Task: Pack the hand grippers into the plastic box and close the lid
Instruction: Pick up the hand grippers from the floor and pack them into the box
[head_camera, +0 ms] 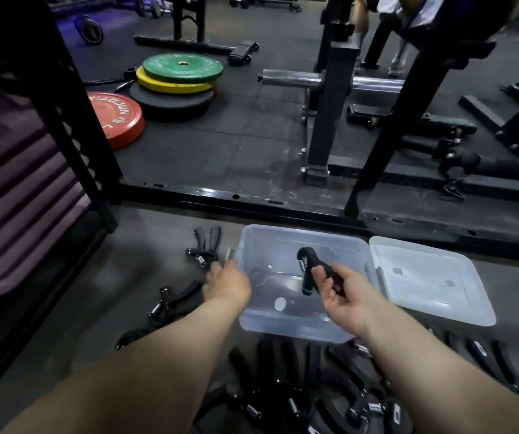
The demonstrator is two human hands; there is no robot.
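Observation:
A clear plastic box (251, 245) stands open on the grey floor in front of me, and I see no gripper lying on its bottom. Its lid (433, 283) lies flat just to the right. My right hand (345, 296) holds a black hand gripper (309, 267) over the inside of the box. My left hand (226, 281) is at the box's left wall, fingers down by a hand gripper on the floor (205, 249); its grasp is hidden. Another gripper (173, 300) lies left of my forearm. Several more grippers (298, 386) are heaped on the floor in front of the box.
A black rack frame rail (220, 195) runs across the floor behind the box. Coloured weight plates (180, 73) lie further back on the left. Rack uprights (330, 104) and a bar stand behind. Purple mats (11, 198) are stacked at the left. A person's legs (377, 26) show at the back.

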